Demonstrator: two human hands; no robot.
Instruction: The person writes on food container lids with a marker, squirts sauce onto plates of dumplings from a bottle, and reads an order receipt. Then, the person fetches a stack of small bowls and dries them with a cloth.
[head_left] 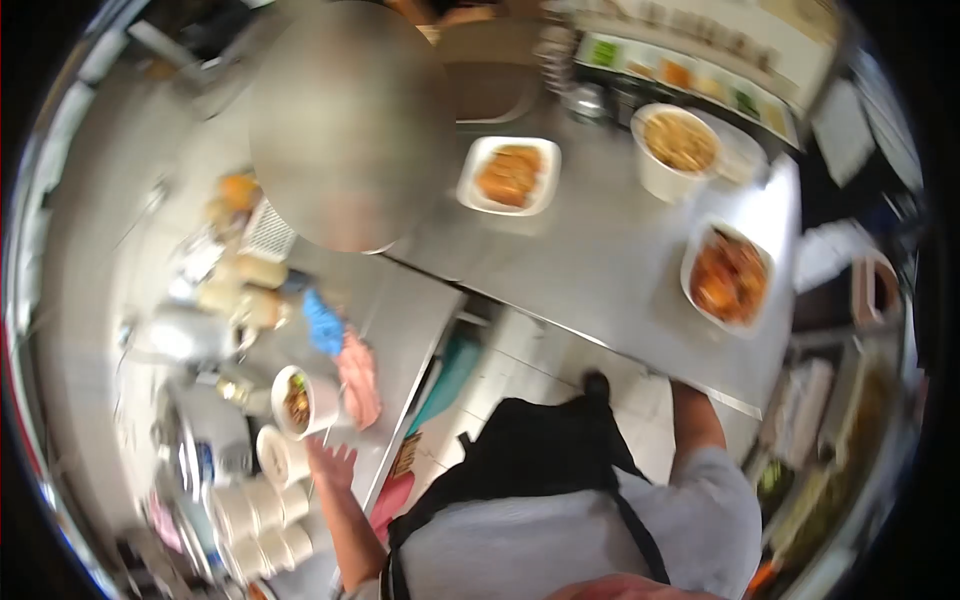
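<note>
My left hand (332, 464) reaches over the left counter, fingers spread. It is just below a white paper bowl (322, 402) with dark food and green bits in it; whether the fingertips touch the bowl I cannot tell. Beside the hand lies a round, pale container or lid (281, 455). My right forearm (696, 420) hangs near the front edge of the steel table, and its hand is hidden there. A white tray (691, 270) of glossy reddish-brown food sits above that arm.
On the steel table (590, 250) are a white tray (470, 192) of orange-brown food and a white tub (664, 183) of pale food. Blue cloth (322, 322), pink cloth (358, 378) and stacked white cups (232, 513) lie left. A blurred round patch hides the upper left.
</note>
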